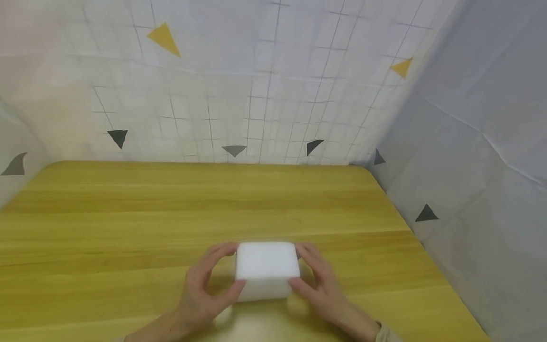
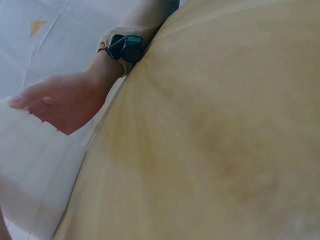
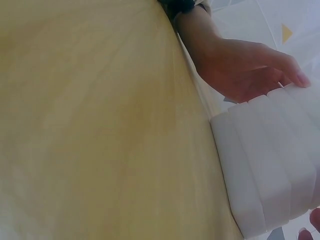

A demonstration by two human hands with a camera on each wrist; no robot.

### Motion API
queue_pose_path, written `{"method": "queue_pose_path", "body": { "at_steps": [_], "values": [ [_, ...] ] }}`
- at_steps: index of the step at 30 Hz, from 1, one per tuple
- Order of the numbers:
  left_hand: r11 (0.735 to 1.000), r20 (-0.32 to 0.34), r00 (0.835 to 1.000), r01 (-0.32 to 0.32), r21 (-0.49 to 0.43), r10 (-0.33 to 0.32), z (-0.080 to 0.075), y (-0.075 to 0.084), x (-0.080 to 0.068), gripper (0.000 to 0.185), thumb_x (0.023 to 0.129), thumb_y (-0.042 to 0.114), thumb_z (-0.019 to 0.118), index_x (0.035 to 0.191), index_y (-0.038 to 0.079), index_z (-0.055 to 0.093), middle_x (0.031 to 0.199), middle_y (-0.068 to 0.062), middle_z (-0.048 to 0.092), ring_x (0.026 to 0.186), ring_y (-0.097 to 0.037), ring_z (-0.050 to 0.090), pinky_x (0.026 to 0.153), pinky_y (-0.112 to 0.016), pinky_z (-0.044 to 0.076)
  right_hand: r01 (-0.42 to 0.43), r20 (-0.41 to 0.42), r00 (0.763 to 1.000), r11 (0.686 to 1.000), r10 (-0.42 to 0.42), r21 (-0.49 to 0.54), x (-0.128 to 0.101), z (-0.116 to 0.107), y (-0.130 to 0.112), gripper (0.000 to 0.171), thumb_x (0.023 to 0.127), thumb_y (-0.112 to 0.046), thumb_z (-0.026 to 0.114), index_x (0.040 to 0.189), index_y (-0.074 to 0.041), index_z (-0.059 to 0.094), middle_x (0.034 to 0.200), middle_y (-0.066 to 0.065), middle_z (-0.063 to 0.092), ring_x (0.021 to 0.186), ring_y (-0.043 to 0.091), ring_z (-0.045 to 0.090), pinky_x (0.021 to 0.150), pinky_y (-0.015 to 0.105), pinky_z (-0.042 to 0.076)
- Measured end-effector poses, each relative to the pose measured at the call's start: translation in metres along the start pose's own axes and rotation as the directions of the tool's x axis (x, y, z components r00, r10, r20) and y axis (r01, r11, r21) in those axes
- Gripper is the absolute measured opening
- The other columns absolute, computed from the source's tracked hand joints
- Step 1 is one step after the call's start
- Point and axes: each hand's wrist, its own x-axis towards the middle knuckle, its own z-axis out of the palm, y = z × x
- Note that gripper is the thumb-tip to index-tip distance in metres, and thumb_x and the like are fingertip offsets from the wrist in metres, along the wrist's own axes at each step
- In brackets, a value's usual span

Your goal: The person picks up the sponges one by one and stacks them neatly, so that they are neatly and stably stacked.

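A stack of several white sponge-like slabs (image 1: 268, 262) rests on the table right in front of me, one slab lying flat on another. My left hand (image 1: 204, 285) holds it at the left end, thumb at the near corner and fingers at the far one. The right hand (image 1: 320, 282) grips the opposite end the same way. From the left wrist view, the layered edges of the stack (image 2: 40, 165) show beside the right hand (image 2: 70, 100). The right wrist view has the left hand (image 3: 240, 70) across the layers (image 3: 270, 160). Both palms stay off the slabs.
The wood-grain table (image 1: 171, 209) stretches out behind and to both sides of the stack. Behind it hangs a pale cloth (image 1: 239, 57) with grid lines and triangles. Another grey-white sheet (image 1: 483, 142) runs along the table's right edge.
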Motion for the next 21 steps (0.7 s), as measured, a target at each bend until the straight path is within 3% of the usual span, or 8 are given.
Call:
{"method": "queue_pose_path", "body": {
  "at_steps": [15,21],
  "values": [
    [0.998,0.016,1.000,-0.008,0.064,0.007,-0.0022,0.0009,-0.0022,0.056,0.084,0.010,0.078,0.125,-0.018,0.054,0.124,-0.022,0.063,0.115,-0.022,0.059,0.105,-0.025,0.047,0.022,0.005,1.000,0.999,-0.022,-0.028,-0.0011,0.0002,0.0016,0.069,0.077,0.000,0.075,0.141,0.002,0.050,0.124,0.012,0.059,0.111,0.017,0.054,0.098,0.029,0.047],
    [0.995,0.067,0.997,0.031,0.093,-0.037,-0.0055,-0.0018,-0.0069,0.066,0.083,0.012,0.077,0.132,-0.019,0.047,0.136,-0.023,0.056,0.126,-0.024,0.054,0.111,-0.025,0.041,0.024,0.029,0.999,1.000,-0.024,0.019,-0.0037,-0.0048,0.0063,0.072,0.084,-0.019,0.076,0.143,0.006,0.043,0.127,0.012,0.057,0.118,0.019,0.052,0.107,0.026,0.039]
  ]
}}
